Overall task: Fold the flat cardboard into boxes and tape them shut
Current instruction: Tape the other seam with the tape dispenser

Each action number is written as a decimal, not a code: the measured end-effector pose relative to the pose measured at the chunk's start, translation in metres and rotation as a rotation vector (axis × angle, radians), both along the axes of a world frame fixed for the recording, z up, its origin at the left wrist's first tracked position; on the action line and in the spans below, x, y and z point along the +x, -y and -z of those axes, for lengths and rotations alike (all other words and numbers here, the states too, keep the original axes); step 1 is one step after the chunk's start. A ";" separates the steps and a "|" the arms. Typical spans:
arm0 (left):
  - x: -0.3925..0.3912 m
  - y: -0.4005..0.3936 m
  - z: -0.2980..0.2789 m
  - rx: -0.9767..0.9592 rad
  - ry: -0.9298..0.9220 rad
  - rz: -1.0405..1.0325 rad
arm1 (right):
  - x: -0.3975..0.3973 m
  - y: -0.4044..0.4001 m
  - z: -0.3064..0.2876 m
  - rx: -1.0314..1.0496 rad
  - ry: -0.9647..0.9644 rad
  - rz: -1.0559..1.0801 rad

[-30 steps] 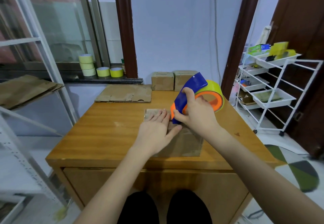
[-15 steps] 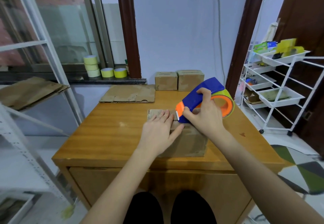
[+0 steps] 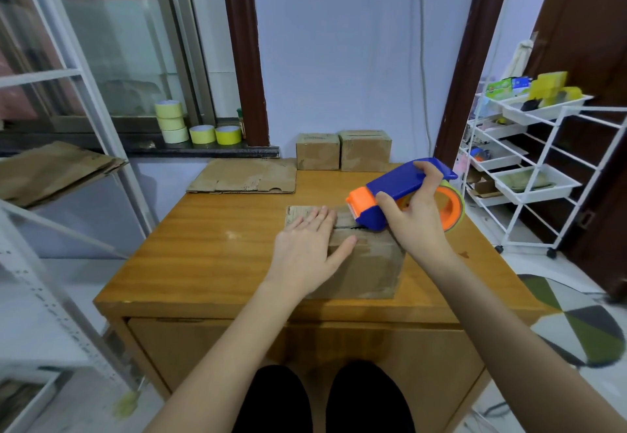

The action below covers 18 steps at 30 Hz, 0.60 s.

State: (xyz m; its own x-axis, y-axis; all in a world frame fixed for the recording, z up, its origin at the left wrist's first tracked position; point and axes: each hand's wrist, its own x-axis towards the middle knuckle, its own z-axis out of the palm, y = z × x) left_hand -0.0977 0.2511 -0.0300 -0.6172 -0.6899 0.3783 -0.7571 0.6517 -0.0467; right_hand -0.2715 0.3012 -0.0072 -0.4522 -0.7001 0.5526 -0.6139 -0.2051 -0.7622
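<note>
Box (image 3: 366, 263) sits on table (image 3: 210, 249), near front edge. Left hand (image 3: 305, 249) flat on box top, left side; right hand (image 3: 415, 219) holds tape dispenser (image 3: 397, 191) at box's far right. Flat cardboard (image 3: 244, 176) behind-left; two finished boxes (image 3: 342, 151) at rear edge.

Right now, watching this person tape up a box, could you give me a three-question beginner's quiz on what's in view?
1. True or false: the left hand lies flat on the cardboard box.
2. What does the right hand grip? A) scissors B) tape dispenser C) marker
3. How many finished boxes stand at the table's far edge?

Key: 1 true; 2 B; 3 two.
</note>
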 end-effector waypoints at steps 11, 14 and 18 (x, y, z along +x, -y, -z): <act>0.000 -0.002 -0.003 -0.013 -0.013 0.019 | -0.052 -0.029 0.005 0.013 -0.020 0.116; 0.000 -0.001 -0.002 -0.022 -0.005 0.010 | -0.049 -0.027 0.006 0.052 -0.099 0.123; 0.004 0.004 -0.003 -0.012 0.005 0.000 | -0.040 -0.027 0.003 0.101 -0.123 0.146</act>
